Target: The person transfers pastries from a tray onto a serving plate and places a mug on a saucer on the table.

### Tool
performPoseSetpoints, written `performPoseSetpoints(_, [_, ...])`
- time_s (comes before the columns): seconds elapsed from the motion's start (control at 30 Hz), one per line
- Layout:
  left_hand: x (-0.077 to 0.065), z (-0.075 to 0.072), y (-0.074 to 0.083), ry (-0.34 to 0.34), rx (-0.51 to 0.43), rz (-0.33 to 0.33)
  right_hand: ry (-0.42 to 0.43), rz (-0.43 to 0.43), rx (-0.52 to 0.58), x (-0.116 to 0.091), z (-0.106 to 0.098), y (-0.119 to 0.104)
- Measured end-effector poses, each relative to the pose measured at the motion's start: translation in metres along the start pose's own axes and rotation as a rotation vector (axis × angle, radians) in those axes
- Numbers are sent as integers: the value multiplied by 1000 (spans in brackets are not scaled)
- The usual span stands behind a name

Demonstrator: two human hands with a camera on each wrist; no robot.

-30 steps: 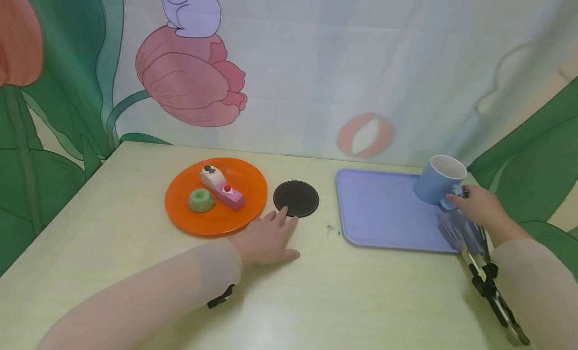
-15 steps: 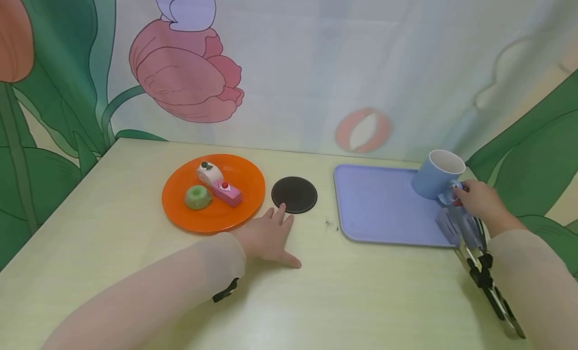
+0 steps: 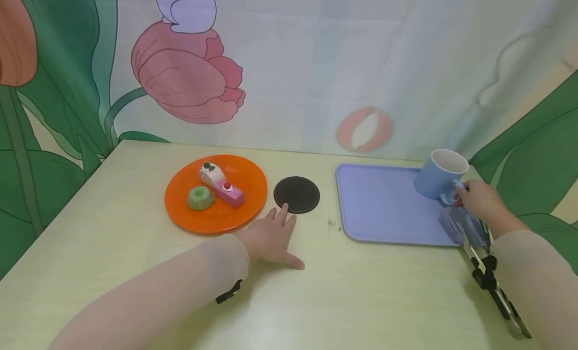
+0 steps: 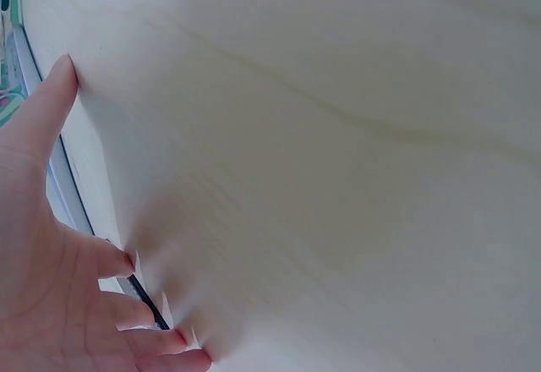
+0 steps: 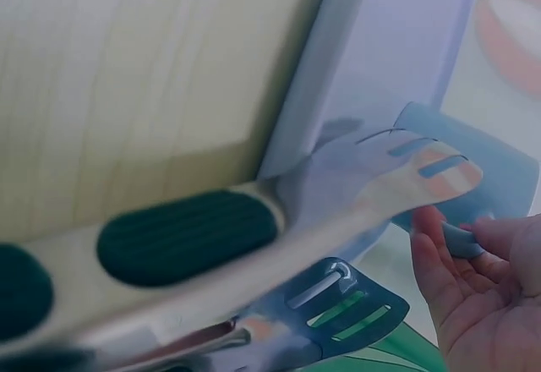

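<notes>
A light blue mug [image 3: 434, 177] is at the back right corner of the lavender tray [image 3: 384, 209]. My right hand [image 3: 485, 204] pinches its handle between thumb and fingers; the right wrist view shows the mug's handle [image 5: 461, 241] there too. Whether the mug's base touches the tray cannot be told. Beneath the right forearm, slotted metal tongs [image 3: 485, 274] reach over the tray's near right corner. My left hand [image 3: 271, 239] has its fingers spread, fingertips at the table by the near edge of a round black coaster [image 3: 296, 195]. It holds nothing.
An orange plate [image 3: 180, 214] to the left carries a green ring-shaped sweet [image 3: 200, 198], a white cake piece [image 3: 211, 174] and a pink cake slice [image 3: 229, 193]. Behind the pale table [image 3: 361, 300] hangs a printed curtain [image 3: 289, 79].
The right thumb has drawn back slightly along the mug's handle. My left thumb has spread a little toward me. The mug, tray and tongs look unmoved; the head view has shifted slightly.
</notes>
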State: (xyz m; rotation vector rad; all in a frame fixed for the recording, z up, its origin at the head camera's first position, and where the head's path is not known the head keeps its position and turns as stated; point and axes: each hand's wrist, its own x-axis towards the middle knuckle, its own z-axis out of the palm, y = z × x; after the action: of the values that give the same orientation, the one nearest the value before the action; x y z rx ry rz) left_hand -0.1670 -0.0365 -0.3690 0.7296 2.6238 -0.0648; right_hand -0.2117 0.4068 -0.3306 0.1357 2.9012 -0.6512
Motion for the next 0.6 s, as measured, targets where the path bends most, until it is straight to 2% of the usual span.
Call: performPoseSetpoints(0.6, [0, 0, 1, 4, 9, -14, 41, -23, 9, -13, 0, -9])
